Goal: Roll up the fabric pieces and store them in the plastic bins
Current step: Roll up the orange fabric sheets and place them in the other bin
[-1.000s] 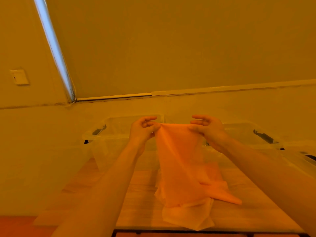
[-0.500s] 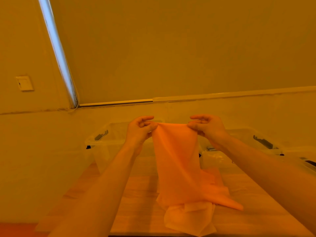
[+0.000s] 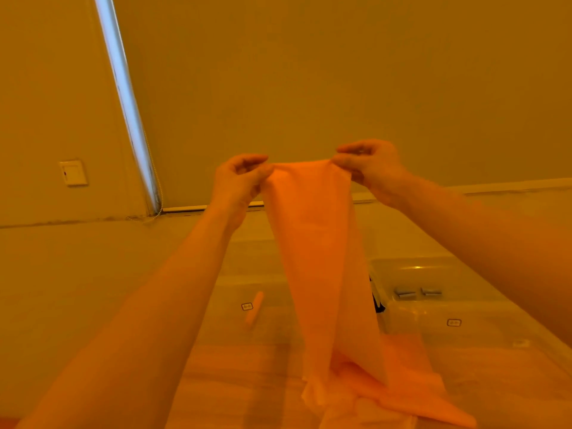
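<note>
Nearest us, at the tabletop's near edge, the tail of the orange fabric is trailing onto a heap of more fabric pieces. We are lifting that fabric above the table's middle, our left hand pinching one top corner and our right hand pinching the other. Behind it, two clear plastic bins are sitting along the far edge: the left bin holding a rolled piece, the right bin beside it.

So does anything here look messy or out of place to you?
Only mildly. The remaining fabric pile lies crumpled on the table, hanging over its near edge. Both hands, left and right, pinch the lifted orange fabric by its top corners. Nothing looks spilled or damaged.
</note>
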A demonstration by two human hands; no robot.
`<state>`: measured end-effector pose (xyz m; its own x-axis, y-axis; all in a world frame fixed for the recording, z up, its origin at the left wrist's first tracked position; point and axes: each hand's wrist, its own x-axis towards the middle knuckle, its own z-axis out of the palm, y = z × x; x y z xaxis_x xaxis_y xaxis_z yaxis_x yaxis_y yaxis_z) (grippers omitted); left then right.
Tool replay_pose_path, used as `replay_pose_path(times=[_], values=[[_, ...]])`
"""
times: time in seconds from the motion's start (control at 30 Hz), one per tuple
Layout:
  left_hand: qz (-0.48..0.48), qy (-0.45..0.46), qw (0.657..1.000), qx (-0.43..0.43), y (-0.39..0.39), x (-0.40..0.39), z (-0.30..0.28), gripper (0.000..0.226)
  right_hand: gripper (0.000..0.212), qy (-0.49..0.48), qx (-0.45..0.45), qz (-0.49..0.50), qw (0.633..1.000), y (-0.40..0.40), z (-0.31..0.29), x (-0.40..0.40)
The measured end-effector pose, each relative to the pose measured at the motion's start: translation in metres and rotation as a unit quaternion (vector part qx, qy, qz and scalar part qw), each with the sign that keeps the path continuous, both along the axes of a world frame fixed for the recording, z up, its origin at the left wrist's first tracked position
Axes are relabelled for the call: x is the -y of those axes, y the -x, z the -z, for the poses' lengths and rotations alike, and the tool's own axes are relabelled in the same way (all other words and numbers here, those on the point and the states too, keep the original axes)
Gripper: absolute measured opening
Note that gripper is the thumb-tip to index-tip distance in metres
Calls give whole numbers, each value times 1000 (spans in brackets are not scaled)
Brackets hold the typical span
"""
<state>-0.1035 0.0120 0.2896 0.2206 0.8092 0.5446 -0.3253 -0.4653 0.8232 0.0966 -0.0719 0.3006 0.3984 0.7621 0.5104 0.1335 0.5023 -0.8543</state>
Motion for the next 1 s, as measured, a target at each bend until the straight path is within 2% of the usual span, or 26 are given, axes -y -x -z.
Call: replay_pose_path(times=[0.13, 0.23, 0.53, 0.77, 0.9, 1.0], values=[[0, -14, 999, 33, 4, -12, -30, 19, 16, -23, 8, -11, 1000, 4, -32, -9], [-27, -5, 1000, 15, 4, -27, -26, 19, 15, -13, 15, -5, 1000, 5, -32, -27], [-77, 57, 990, -106, 1, -80, 61, 18, 12, 108, 56, 6, 993, -9, 60, -96], [-127, 88, 963, -220, -2, -129, 123, 19, 12, 157, 85, 13, 984, -12, 121, -144], [-135, 101, 955, -245, -4, -141, 143, 20, 11, 167, 97, 30, 981, -11, 140, -162], [-149, 82, 958, -232, -6, -150, 146, 17, 12, 161, 104, 41, 981, -15, 140, -172]])
